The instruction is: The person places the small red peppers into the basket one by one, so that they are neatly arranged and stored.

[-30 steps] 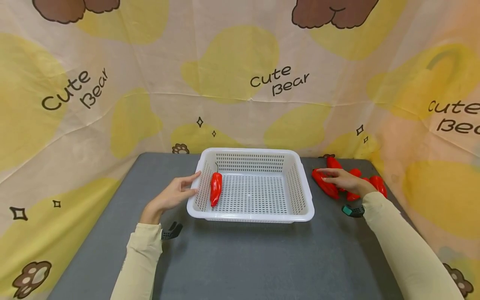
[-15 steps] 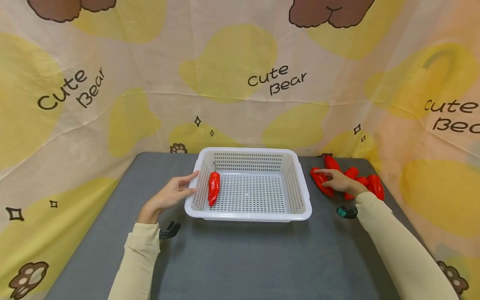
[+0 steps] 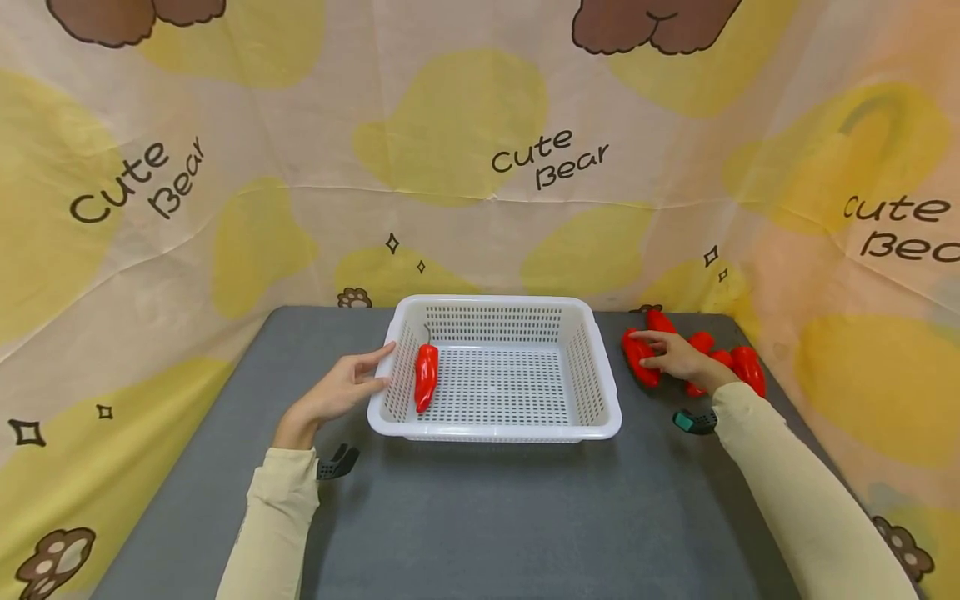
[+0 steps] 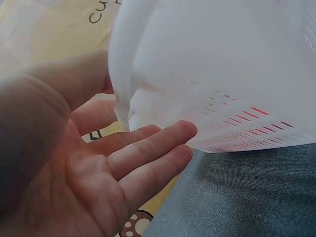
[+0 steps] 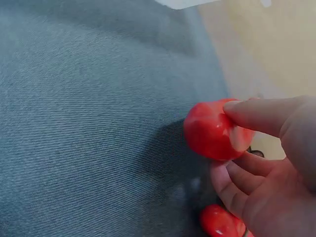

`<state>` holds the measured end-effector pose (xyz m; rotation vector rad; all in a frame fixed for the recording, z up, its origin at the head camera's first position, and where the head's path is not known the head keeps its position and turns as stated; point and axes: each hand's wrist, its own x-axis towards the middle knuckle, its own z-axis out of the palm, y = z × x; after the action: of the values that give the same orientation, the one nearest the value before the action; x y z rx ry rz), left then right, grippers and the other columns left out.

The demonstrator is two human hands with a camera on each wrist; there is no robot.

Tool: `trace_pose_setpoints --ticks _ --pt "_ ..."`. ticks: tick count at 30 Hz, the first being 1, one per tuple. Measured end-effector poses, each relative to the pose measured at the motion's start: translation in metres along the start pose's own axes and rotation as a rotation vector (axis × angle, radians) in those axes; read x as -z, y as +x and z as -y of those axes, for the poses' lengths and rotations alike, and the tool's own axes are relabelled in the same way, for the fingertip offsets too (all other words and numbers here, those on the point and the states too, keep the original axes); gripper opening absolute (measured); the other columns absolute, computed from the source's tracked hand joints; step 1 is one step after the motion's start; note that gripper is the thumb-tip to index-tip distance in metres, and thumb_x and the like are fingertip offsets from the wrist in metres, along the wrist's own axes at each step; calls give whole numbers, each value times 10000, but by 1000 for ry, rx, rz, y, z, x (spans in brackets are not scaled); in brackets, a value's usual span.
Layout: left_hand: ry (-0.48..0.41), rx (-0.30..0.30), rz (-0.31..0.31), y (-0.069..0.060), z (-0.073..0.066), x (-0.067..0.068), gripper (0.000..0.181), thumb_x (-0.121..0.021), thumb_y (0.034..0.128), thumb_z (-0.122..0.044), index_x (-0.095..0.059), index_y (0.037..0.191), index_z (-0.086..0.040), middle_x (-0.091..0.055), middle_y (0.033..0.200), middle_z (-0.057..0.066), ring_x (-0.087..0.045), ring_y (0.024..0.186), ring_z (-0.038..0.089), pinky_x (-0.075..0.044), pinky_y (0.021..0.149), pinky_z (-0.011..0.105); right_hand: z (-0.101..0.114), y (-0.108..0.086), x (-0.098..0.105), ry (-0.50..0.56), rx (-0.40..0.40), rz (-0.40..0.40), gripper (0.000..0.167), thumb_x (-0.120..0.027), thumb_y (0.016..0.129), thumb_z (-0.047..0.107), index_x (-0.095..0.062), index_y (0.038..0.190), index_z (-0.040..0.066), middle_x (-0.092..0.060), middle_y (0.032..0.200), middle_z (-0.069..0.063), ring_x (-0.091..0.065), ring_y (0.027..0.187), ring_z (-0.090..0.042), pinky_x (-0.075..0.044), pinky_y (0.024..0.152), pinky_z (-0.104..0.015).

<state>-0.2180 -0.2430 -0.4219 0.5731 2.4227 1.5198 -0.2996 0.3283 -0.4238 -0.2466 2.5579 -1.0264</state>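
A white slotted plastic basket (image 3: 495, 433) stands on the grey table, with one long red pepper (image 3: 427, 379) lying inside along its left side. My left hand (image 3: 341, 390) touches the basket's left rim with thumb and index finger; in the left wrist view its other fingers (image 4: 153, 150) stretch out straight under the rim. To the right of the basket, my right hand (image 3: 678, 358) pinches another red pepper (image 3: 637, 358) between thumb and fingers. The right wrist view shows this pepper (image 5: 212, 131) end-on, just above its shadow on the table.
Several more red peppers (image 3: 748, 371) lie in a loose heap around and behind my right hand, near the table's right edge. A printed cloth (image 3: 465, 125) hangs behind the table and along both sides. Grey table (image 3: 480, 525) extends in front of the basket.
My right hand has closed on the leftmost pepper of the heap, and that pepper has turned a little more upright in the head view. The left hand stays at the rim.
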Motion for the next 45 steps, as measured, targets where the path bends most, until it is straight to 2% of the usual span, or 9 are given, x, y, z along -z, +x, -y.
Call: trace_pose_setpoints --ticks 4,7,12,18,23,26,33,37,45 --pt "-3 9 -1 0 0 0 659 -604 993 -92 -297 1569 0 -338 1603 278 -672 1079 269 -561 835 194 4 -3 6 47 -36 -22 653 -608 992 155 -324 1576 86 -305 1535 -375 -542 1040 -371 -557 748 -367" --pt "7 18 -9 0 0 0 659 -606 994 -99 -299 1570 -7 -363 1590 280 -682 1051 229 -561 830 196 8 -5 11 70 -32 -35 663 -608 1002 194 -308 1590 128 -309 1541 -356 -561 948 -319 -547 700 -403" --pt "21 24 -15 0 -1 0 660 -608 994 -107 -300 1571 -14 -387 1576 281 -685 1050 238 -557 832 190 15 -7 17 118 -28 -45 681 -600 1015 237 -271 1609 192 -279 1579 -327 -515 1098 -376 -559 719 -443" --pt "12 21 -3 -1 -3 -1 664 -606 1000 -116 -290 1574 -12 -359 1592 280 -663 1123 332 -551 850 184 26 -9 25 165 26 -85 666 -585 1025 197 -266 1604 127 -250 1603 -339 -419 1338 -441 -528 822 -260" --pt "20 34 -8 -1 -2 -1 663 -605 999 -113 -292 1577 -25 -364 1595 269 -661 1143 343 -555 864 194 37 -11 28 198 45 -95 675 -595 1021 222 -266 1606 150 -202 1641 -304 -236 1487 -488 -489 1038 -445" --pt "22 38 -13 -1 -3 -1 661 -603 997 -106 -295 1577 -30 -360 1600 262 -666 1140 331 -557 868 198 44 -13 27 214 56 -95 687 -608 1015 252 -271 1608 182 -218 1649 -271 -257 1484 -472 -408 1114 -563" --pt "12 29 -11 -1 -3 0 654 -596 997 -94 -297 1574 -20 -366 1590 278 -676 1119 346 -571 858 218 63 -16 22 217 132 -102 681 -637 997 270 -316 1591 181 -343 1612 -227 -577 1180 -236 -532 885 -238" --pt "4 31 -5 -1 -3 0 657 -591 998 -87 -287 1577 -20 -381 1575 293 -679 1116 342 -575 861 228 73 -15 18 247 195 -91 665 -647 991 215 -337 1571 119 -384 1574 -254 -617 1026 -88 -547 834 -195" --pt "11 44 -13 0 -2 -1 663 -599 995 -97 -294 1581 -38 -415 1560 281 -689 1102 308 -579 864 233 89 -9 6 275 255 -64 619 -637 988 154 -374 1543 76 -447 1506 -268 -547 1171 -250 -536 850 -180"
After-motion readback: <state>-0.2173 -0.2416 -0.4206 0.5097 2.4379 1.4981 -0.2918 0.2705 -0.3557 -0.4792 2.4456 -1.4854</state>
